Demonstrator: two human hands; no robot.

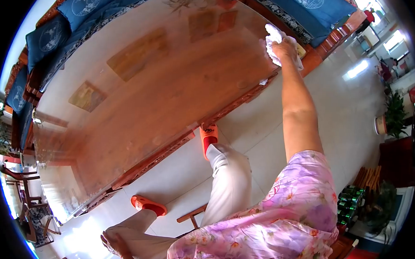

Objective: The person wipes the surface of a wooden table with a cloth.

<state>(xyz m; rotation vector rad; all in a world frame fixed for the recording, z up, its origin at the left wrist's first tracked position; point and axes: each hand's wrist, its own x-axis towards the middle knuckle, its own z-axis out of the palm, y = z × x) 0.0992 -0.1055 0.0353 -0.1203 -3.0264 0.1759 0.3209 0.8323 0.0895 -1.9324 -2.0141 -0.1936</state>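
At the far right corner of the long wooden table (pixel 172 82), my right hand (pixel 285 49) is closed on a crumpled white and pink cloth (pixel 273 38). The cloth spreads out on both sides of the hand at the table's edge. My right arm is stretched out straight. Down at the lower left, my left hand (pixel 115 245) rests on my left knee with its fingers apart and nothing in it. The tabletop is glossy and reflects the room.
Carved wooden sofas with blue cushions (pixel 86 6) stand behind the table. A wooden chair (pixel 25 187) is at the left. On the right are a potted plant (pixel 393 113) and green bottles (pixel 350 203). My feet wear orange slippers (pixel 148 205) beside the table.
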